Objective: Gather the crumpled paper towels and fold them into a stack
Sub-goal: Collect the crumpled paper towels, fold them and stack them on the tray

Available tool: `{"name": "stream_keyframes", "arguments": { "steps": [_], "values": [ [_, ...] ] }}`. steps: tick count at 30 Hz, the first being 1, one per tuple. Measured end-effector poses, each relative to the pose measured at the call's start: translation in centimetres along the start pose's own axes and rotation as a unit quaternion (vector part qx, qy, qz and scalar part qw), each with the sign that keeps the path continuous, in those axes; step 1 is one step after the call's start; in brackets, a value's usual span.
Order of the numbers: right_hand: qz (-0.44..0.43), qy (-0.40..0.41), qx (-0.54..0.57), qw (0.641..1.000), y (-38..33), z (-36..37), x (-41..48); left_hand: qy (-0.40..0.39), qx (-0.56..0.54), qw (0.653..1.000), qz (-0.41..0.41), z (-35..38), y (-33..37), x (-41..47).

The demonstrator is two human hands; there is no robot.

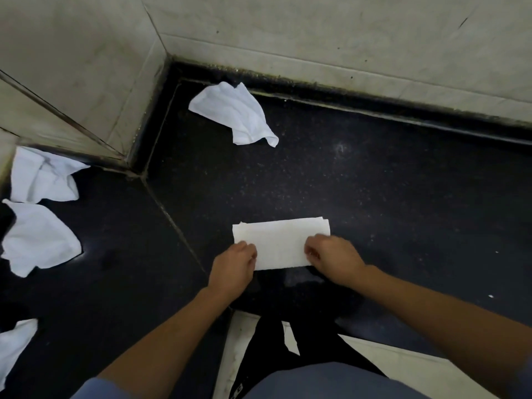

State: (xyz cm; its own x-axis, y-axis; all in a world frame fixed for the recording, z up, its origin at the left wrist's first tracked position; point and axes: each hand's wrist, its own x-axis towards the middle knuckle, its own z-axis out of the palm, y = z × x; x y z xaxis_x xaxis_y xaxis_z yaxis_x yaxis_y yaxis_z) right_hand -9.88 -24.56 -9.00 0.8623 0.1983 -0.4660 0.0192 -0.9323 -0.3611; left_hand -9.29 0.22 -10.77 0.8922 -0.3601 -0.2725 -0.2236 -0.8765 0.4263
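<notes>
A white paper towel (280,243), folded into a flat rectangle, lies on the dark speckled counter (374,197) right in front of me. My left hand (234,266) pinches its near left corner and my right hand (334,259) pinches its near right corner. A crumpled paper towel (234,113) lies far back near the wall corner. Two more crumpled towels sit at the left edge, one by the wall (43,175) and one below it (37,237). Part of another towel (14,344) shows at the bottom left.
Pale tiled walls (345,33) close the counter at the back and left, with a protruding corner (86,110). The counter's front edge (288,309) runs just under my wrists; below it are pale floor tiles (403,358) and dark trousers.
</notes>
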Motion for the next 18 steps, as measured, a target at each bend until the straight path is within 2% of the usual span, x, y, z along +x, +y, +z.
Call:
{"name": "stream_keyframes", "arguments": {
  "steps": [1, 4, 7, 10, 12, 15, 18],
  "values": [
    [0.015, -0.024, 0.008, 1.0, 0.1, 0.7, -0.5, -0.003, -0.001, 1.0, -0.005, 0.4, -0.3, -0.5],
    [0.069, -0.01, 0.047, 0.996, 2.1, 1.8, -2.2, 0.008, -0.012, 1.0, -0.023, 1.2, -1.7, -2.0],
    [0.104, -0.024, 0.039, 0.994, 3.3, 1.8, -3.7, 0.023, -0.002, 1.0, 0.002, 1.4, -2.2, -2.8],
    [0.155, 0.058, 0.075, 0.983, 3.2, 0.7, -3.0, 0.058, 0.026, 0.997, 0.051, 0.5, -2.2, -2.1],
    [0.199, 0.099, 0.097, 0.97, 2.5, 0.0, -1.4, 0.055, 0.067, 0.994, 0.07, -0.1, -2.2, -1.2],
    [0.264, 0.057, 0.105, 0.957, 1.3, -0.5, 0.7, 0.017, 0.128, 0.989, 0.075, -0.6, -2.7, 0.0],
    [0.312, 0.031, 0.182, 0.932, 0.9, -1.0, 1.7, 0.001, 0.128, 0.989, 0.068, -0.8, -2.7, 0.0]
  ]
}}
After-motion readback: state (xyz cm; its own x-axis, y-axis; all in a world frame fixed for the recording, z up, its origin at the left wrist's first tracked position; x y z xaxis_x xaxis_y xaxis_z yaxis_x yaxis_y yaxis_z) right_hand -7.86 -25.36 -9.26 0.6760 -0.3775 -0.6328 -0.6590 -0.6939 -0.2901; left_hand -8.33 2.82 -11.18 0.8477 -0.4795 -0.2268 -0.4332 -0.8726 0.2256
